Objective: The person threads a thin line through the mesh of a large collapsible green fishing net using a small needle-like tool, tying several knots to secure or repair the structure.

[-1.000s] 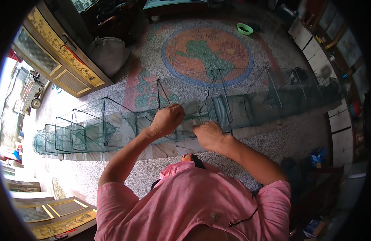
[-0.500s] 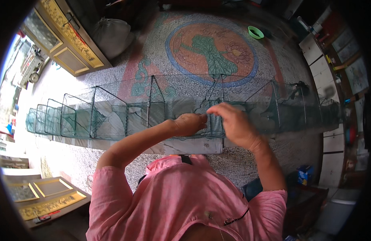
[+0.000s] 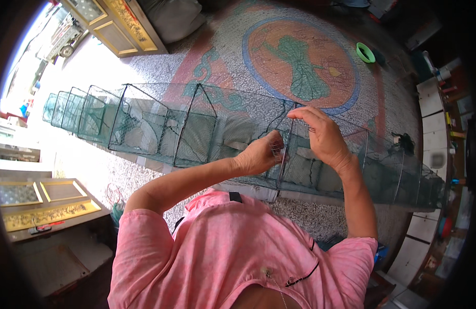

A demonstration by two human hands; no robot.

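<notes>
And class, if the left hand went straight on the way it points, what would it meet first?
The left hand would probably meet the thin rod of the green netting; depth is unclear.

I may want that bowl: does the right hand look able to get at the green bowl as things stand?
Probably not: the green bowl sits on the floor well beyond the right hand and the framed mesh net.

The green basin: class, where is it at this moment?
In the head view, the green basin is at the upper right, just right of the blue-rimmed round floor design, beyond the long green net.
</notes>
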